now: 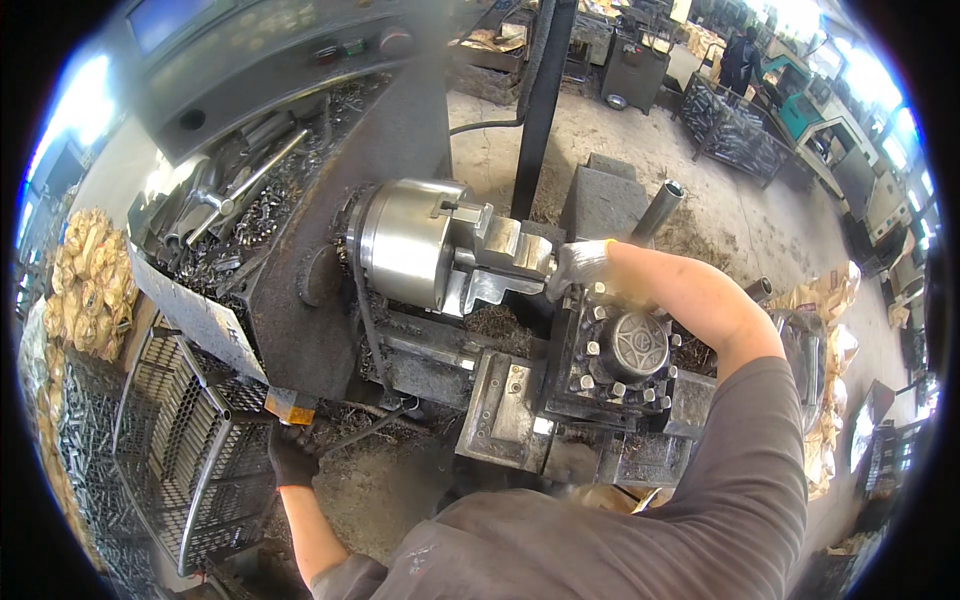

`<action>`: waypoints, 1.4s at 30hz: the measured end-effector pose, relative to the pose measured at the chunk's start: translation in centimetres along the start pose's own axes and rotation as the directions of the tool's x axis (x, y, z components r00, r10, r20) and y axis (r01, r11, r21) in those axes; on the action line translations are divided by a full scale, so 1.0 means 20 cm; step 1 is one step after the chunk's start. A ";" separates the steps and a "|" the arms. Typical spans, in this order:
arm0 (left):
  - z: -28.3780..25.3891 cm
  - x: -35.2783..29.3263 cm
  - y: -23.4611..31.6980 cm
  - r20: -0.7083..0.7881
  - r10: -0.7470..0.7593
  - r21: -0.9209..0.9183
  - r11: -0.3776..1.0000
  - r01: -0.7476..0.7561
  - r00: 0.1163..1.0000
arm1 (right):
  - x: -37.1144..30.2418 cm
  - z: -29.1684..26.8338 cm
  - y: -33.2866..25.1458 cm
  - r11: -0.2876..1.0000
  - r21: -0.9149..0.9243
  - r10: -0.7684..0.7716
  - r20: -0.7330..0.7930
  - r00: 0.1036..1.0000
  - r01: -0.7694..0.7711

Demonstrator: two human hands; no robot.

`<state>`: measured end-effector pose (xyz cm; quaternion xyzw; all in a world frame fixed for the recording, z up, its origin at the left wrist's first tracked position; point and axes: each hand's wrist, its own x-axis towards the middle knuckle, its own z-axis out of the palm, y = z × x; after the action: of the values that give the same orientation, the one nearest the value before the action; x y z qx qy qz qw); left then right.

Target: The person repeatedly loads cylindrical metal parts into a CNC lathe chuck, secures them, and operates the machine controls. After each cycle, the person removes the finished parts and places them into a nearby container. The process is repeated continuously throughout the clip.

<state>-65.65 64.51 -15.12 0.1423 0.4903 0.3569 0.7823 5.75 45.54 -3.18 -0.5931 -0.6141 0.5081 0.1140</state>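
My right hand, in a pale glove, is at the right end of the lathe chuck's stepped jaws. Its fingers are curled in, and whatever they hold is hidden. Left of it is the shiny round chuck. Just below my right hand sits the square tool post with its bolts and round cap. My left hand, in a dark glove, is low at the lathe's front, just under an orange block. It looks closed, but what is in it cannot be made out. A dark rod runs beside it.
A metal chip tray holds shavings and a T-handled wrench. A perforated crate stands at the left, beside a heap of metal parts. A dark post rises behind the chuck. Another person is far off.
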 end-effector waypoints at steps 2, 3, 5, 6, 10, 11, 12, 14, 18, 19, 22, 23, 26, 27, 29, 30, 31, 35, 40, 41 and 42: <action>-0.09 0.05 0.04 0.263 -0.115 -0.040 0.991 0.130 0.958 | -0.02 0.00 0.01 0.995 0.099 -0.003 -0.009 1.000 0.004; -0.12 0.09 0.02 0.248 0.011 0.040 0.999 -0.022 0.969 | -0.03 0.00 0.00 0.989 0.144 0.017 -0.009 1.000 -0.016; -0.17 0.16 -0.03 0.166 0.302 0.286 0.896 -0.339 0.939 | -0.06 0.02 -0.05 0.973 0.174 0.166 -0.078 0.983 -0.151; -0.19 0.19 -0.04 0.097 0.426 0.395 0.813 -0.427 0.900 | -0.07 0.03 -0.07 0.974 0.193 0.137 -0.107 0.985 -0.115; -0.19 0.23 -0.08 0.357 0.739 0.816 0.049 -0.575 0.571 | -0.11 0.01 -0.22 0.980 0.027 0.201 -0.096 0.975 -0.199; -0.16 0.21 -0.08 0.088 0.645 0.615 0.564 -0.551 0.759 | -0.12 0.00 -0.27 0.958 0.005 0.288 -0.075 0.955 -0.288; -0.12 0.17 -0.08 -0.076 0.416 0.256 0.887 -0.385 0.906 | -0.13 -0.01 -0.33 0.930 -0.022 0.364 -0.063 0.929 -0.366; 0.00 0.03 -0.05 0.174 0.766 0.803 0.253 -0.539 0.619 | -0.31 -0.03 -0.45 0.913 -0.320 0.160 -0.286 0.945 -0.252; 0.47 -0.41 -0.01 0.220 0.952 0.845 -0.077 -0.530 0.213 | -0.74 0.25 -0.64 0.858 -0.311 -0.075 -0.863 0.500 -0.408; 0.63 -0.50 0.05 0.391 0.920 0.777 -0.312 -0.547 0.031 | -0.82 0.39 -0.67 0.863 -0.213 -0.041 -0.933 0.356 -0.459; 1.16 -0.69 0.22 0.640 0.707 0.474 -0.672 -0.569 -0.302 | -0.84 0.64 -0.66 0.801 -0.054 0.036 -0.990 0.138 -0.596; 1.33 -0.73 0.27 0.717 0.618 0.372 -0.730 -0.573 -0.323 | -0.82 0.68 -0.65 0.846 -0.064 -0.020 -0.996 0.088 -0.530; 1.86 -0.69 0.42 0.870 0.370 0.200 -0.870 -0.452 -0.327 | -0.76 0.75 -0.62 0.890 0.040 0.013 -0.998 -0.062 -0.455; 2.03 -0.65 0.46 0.901 0.383 0.253 -0.844 -0.472 -0.203 | -0.75 0.75 -0.62 0.905 0.032 0.012 -0.999 -0.051 -0.425; 2.33 -0.57 0.52 0.918 0.395 0.371 -0.832 -0.413 0.031 | -0.75 0.74 -0.62 0.911 0.046 0.019 -0.997 -0.071 -0.409; 2.44 -0.53 0.54 0.899 0.400 0.437 -0.831 -0.345 0.177 | -0.76 0.74 -0.62 0.898 0.062 0.027 -0.996 -0.087 -0.435; 2.52 -0.50 0.55 0.885 0.425 0.465 -0.831 -0.305 0.191 | -0.76 0.75 -0.63 0.904 0.071 0.038 -0.996 -0.085 -0.422; 2.70 -0.43 0.58 0.818 0.479 0.570 -0.748 -0.340 0.319 | -0.75 0.76 -0.61 0.885 -0.017 -0.048 -0.997 -0.056 -0.466; 2.77 -0.43 0.59 0.819 0.446 0.567 -0.724 -0.392 0.361 | -0.73 0.74 -0.58 0.878 0.099 0.068 -0.994 -0.082 -0.468; 2.75 -0.45 0.57 0.838 0.461 0.544 -0.737 -0.401 0.290 | -0.74 0.73 -0.58 0.881 0.129 0.093 -0.991 -0.101 -0.455; 2.73 -0.47 0.56 0.849 0.482 0.527 -0.746 -0.407 0.216 | -0.74 0.73 -0.59 0.886 0.143 0.103 -0.988 -0.114 -0.441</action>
<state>-25.36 72.76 23.66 0.8905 0.3540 0.2800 -0.0573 -8.28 28.58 5.90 -0.8937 -0.2573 -0.1408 0.3396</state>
